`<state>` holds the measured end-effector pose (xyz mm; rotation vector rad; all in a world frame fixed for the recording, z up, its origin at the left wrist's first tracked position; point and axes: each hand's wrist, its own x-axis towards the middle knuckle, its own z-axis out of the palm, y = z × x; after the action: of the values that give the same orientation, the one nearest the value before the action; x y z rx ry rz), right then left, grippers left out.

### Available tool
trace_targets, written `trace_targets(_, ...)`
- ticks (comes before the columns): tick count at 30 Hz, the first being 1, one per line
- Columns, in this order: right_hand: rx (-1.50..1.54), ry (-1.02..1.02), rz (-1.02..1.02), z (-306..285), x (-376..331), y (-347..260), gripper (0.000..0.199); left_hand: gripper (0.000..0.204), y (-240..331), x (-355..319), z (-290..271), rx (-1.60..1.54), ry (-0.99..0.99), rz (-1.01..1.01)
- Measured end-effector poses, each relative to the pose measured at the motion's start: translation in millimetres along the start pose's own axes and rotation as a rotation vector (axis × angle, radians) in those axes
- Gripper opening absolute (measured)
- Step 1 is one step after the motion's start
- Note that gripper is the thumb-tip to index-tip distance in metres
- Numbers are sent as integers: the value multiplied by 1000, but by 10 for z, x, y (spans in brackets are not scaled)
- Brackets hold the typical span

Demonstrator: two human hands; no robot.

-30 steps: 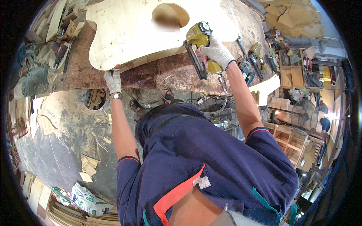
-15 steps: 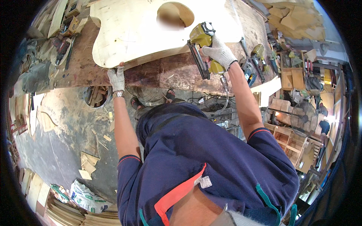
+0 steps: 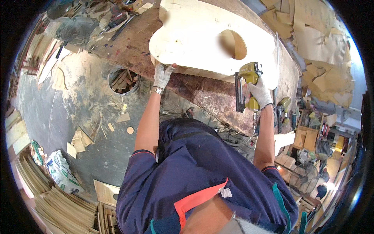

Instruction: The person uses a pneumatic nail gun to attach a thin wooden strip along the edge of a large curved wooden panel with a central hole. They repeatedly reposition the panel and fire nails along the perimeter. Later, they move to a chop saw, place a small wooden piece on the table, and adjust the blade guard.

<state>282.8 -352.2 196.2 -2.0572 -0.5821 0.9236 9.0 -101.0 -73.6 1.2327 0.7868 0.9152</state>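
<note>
Hands are working at the near edge of a pale plywood panel [image 3: 202, 39] lying on the bench [image 3: 128, 50]. Compared with a second ago, the whole scene is sitting further right and lower in the view, so the head has been swinging left while the hands are keeping their places on the work. The left hand [image 3: 161, 76], gloved, is still pressing on the panel's near edge, fingers closed over the rim. The right hand [image 3: 259, 93], also gloved, is wrapping tight around the grip of a yellow nail gun [image 3: 246, 84], whose nose is staying against the panel's edge just beside a round hole [image 3: 233, 43] cut in the board. Judging by that, the fastening along this edge is probably continuing rather than finishing, with the left hand steadying the panel.

A round bin [image 3: 124, 80] is standing on the floor just below the bench, and it is holding offcuts of wood; what lies deeper inside cannot be told. Scraps [image 3: 80, 142] are lying loose on the floor near it. A white sack [image 3: 60, 171] is leaning near stacked sheets [image 3: 58, 206] at lower left; its contents are hidden. Tools are lying on the bench's far left.
</note>
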Motion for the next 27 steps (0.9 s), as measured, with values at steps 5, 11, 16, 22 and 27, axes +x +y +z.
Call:
trace_targets(5,3,93,-90,255,-201,-7,44,49,101,-31,110,-100,-12,30)
trace_targets(11,-82,110,-21,539,-358,290,52,72,271,-12,-96,138,-146,-49)
trace_targets(16,-106,76,88,869,-534,433,49,78,378,-247,-361,396,-135,-103)
trace_targets(22,-141,61,139,1143,-721,326,46,66,477,-284,-396,447,-120,-15)
trace_targets(27,-81,76,138,1150,-755,197,45,41,547,-122,-202,518,-181,64)
